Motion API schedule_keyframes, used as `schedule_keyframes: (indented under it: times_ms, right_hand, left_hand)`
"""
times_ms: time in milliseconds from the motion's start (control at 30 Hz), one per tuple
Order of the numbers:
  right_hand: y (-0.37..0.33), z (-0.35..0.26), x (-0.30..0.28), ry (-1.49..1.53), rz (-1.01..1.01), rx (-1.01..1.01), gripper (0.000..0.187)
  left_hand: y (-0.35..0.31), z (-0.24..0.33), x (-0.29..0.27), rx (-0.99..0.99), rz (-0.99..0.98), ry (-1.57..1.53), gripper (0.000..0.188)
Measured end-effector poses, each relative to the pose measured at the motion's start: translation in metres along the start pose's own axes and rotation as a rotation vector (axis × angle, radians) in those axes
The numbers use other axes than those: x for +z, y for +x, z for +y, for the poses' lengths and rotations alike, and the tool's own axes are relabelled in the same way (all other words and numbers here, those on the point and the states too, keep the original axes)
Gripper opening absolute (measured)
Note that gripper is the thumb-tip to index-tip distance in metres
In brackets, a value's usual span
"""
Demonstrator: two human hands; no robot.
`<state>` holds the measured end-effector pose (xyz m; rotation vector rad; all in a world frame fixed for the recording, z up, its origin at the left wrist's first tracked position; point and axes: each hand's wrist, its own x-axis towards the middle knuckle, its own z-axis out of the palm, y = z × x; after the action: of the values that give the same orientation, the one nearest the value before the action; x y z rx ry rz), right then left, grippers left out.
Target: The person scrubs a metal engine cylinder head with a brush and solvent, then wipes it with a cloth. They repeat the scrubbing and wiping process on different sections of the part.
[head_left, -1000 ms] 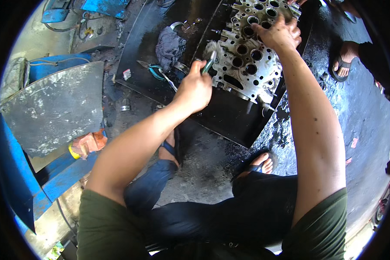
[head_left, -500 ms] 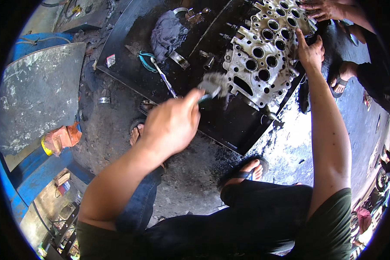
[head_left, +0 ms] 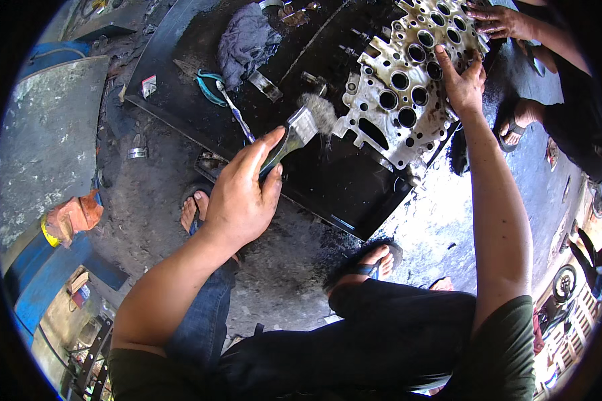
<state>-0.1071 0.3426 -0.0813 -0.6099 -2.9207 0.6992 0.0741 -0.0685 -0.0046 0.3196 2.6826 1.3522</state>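
Note:
A paintbrush (head_left: 302, 127) with a metal ferrule and grey, splayed bristles is held in my left hand (head_left: 244, 197), fingers closed round its handle. Its bristle end points up and right, close to the lower left corner of a metal engine cylinder head (head_left: 381, 123). Wet and stained, the head shows rows of round holes. My right hand (head_left: 467, 87) grips the head's right edge, thumb stretched across the face; some of its fingers are hidden. Another person's hand (head_left: 505, 23) lies at the head's far right edge.
The head lies on a dark metal tray (head_left: 364, 200). A grey rag (head_left: 244, 43), teal-handled pliers (head_left: 211, 90), a toothbrush (head_left: 235, 112) and a metal bracket (head_left: 265, 87) lie left of it. An orange object (head_left: 77, 215) sits by the blue frame at far left. Sandalled feet stand near the tray.
My left hand has drawn back a little to the left and turned, with the brush now sharper in view. My right thumb reaches further onto the head's face.

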Motion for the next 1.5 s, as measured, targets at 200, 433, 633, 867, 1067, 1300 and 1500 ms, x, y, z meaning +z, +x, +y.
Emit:
schedule_keyframes:
  times_ms: [200, 433, 633, 867, 1067, 1300, 1500]
  right_hand:
    - [-0.006, -0.009, 0.002, -0.068, 0.083, -0.011, 0.132]
    - [-0.010, -0.011, 0.003, -0.052, 0.125, -0.034, 0.125]
    - [-0.012, -0.013, 0.005, -0.060, 0.162, -0.049, 0.123]
    - [-0.010, -0.010, 0.006, -0.079, 0.139, -0.036, 0.122]
    - [-0.009, -0.008, 0.007, -0.065, 0.144, -0.055, 0.117]
    - [-0.013, -0.004, 0.005, -0.067, 0.119, -0.067, 0.119]
    - [-0.013, -0.004, 0.006, -0.086, 0.130, -0.082, 0.118]
  left_hand:
    - [0.051, 0.029, -0.003, -0.115, -0.116, 0.082, 0.050]
    - [0.062, 0.054, -0.012, -0.114, -0.190, 0.291, 0.046]
    - [0.061, 0.059, -0.008, -0.078, -0.286, 0.423, 0.046]
    - [0.056, 0.064, -0.014, -0.064, -0.336, 0.517, 0.050]
    - [0.052, 0.067, -0.012, -0.058, -0.331, 0.684, 0.047]
    - [0.060, 0.062, -0.016, 0.017, -0.306, 0.628, 0.043]
    - [0.072, 0.072, -0.022, -0.049, -0.444, 0.680, 0.040]
